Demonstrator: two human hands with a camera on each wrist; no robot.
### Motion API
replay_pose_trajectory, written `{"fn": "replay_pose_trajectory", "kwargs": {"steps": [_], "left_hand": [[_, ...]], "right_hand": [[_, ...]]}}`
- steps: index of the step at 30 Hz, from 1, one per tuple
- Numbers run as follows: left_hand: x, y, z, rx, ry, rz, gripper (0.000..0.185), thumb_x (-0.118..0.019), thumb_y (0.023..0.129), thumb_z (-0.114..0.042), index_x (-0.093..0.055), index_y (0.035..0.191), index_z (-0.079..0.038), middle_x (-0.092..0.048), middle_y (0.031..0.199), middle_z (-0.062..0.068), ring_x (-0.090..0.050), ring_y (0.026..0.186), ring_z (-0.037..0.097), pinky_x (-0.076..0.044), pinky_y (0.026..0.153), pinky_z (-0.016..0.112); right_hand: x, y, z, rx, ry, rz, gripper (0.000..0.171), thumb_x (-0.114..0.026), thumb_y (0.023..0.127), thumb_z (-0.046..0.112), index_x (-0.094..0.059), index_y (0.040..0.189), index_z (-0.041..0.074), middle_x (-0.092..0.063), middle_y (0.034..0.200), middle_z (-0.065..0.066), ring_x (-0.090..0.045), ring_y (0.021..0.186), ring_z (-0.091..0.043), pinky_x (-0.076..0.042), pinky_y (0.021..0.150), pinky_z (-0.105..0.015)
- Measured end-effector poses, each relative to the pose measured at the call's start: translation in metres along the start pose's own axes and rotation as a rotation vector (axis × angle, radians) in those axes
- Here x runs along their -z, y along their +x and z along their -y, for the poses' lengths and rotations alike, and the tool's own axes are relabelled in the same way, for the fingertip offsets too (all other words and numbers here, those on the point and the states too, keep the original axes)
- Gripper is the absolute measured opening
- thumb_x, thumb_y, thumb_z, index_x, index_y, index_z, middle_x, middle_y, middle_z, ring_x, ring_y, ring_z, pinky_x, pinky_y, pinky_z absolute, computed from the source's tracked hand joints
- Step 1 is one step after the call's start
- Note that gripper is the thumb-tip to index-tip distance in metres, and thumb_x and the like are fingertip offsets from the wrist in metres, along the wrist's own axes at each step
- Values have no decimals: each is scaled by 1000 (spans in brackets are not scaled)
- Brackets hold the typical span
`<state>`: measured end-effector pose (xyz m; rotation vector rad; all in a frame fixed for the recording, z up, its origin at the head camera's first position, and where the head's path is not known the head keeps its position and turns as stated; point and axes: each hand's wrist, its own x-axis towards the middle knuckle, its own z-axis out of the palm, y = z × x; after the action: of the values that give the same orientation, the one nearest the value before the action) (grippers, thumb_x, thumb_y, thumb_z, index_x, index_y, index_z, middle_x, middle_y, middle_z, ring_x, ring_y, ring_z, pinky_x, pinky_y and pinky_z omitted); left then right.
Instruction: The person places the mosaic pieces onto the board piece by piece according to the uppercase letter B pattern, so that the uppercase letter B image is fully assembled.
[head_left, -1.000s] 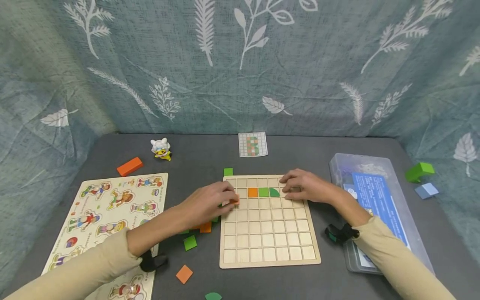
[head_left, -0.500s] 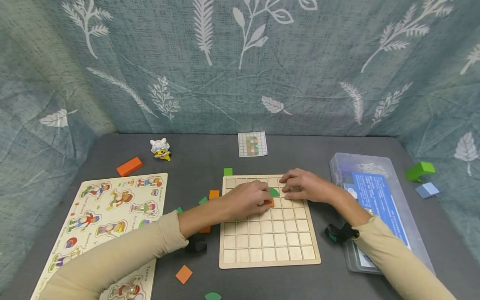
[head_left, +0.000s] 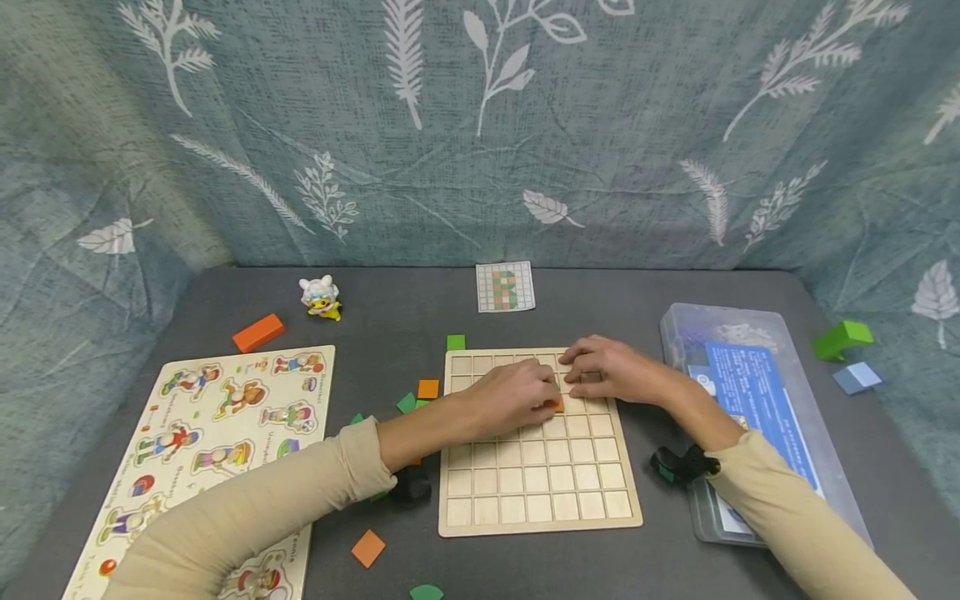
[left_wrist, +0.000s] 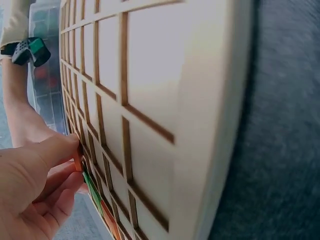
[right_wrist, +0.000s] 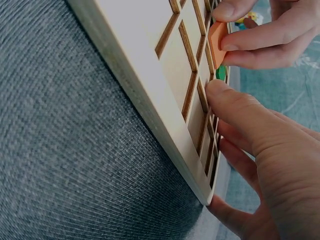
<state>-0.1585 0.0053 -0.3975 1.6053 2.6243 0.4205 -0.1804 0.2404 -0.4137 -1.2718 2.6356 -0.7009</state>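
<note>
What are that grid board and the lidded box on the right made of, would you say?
The grid board looks like pale, unvarnished wood: matt, with darker brown lines between its squares, perhaps burnt or cut in. The box seems to be clear plastic: see-through and slightly cloudy, with a blue printed sheet showing at its top.

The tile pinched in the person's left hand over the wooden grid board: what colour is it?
Orange. The tile shows best in the right wrist view, pinched by the left hand.

Your head camera looks forward and down over the whole surface (head_left: 375, 325). Both wrist cameras sit very near, skimming the grid board (head_left: 540, 492) edge-on from opposite sides. All three share that board (left_wrist: 150, 90) (right_wrist: 150, 65).
</note>
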Motion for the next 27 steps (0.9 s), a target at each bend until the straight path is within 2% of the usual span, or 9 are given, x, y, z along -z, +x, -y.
{"fn": "replay_pose_trajectory", "kwargs": {"steps": [5,11,19,23,27], "left_hand": [[-1,0,0,-23,0,-11,10,-66,92,-20,-75,95,-15,-70,97,-1,-62,88,13,-51,74,21],[-3,3,0,-53,53,-39,9,-67,91,-21,-74,93,-15,-70,92,-2,-61,83,11,-50,72,21],[-3,1,-5,-64,268,-69,15,-66,92,-28,-76,84,-20,-68,101,-3,-56,83,13,-46,67,21],[-1,-9,-6,-55,243,-75,14,-64,93,-27,-76,88,-21,-68,102,-2,-58,85,13,-48,70,22],[6,-28,0,-35,145,-97,13,-64,94,-24,-74,97,-18,-67,103,-1,-59,90,14,-49,77,24]], "right_hand": [[0,-1,-2,10,-10,-11,13,-72,87,19,-74,98,12,-65,118,-10,-59,107,-26,-52,85,-40],[1,-1,-3,4,-10,-12,13,-72,87,20,-74,98,12,-65,118,-10,-60,107,-27,-52,85,-41],[2,0,-2,-8,1,-12,14,-73,86,20,-75,98,13,-65,118,-9,-59,108,-25,-52,87,-41],[0,0,-2,-5,9,-7,14,-72,87,20,-74,98,12,-65,119,-10,-59,108,-26,-52,86,-40],[0,0,-1,-5,14,-6,13,-72,87,19,-74,98,12,-65,119,-10,-59,107,-26,-52,85,-39]]}}
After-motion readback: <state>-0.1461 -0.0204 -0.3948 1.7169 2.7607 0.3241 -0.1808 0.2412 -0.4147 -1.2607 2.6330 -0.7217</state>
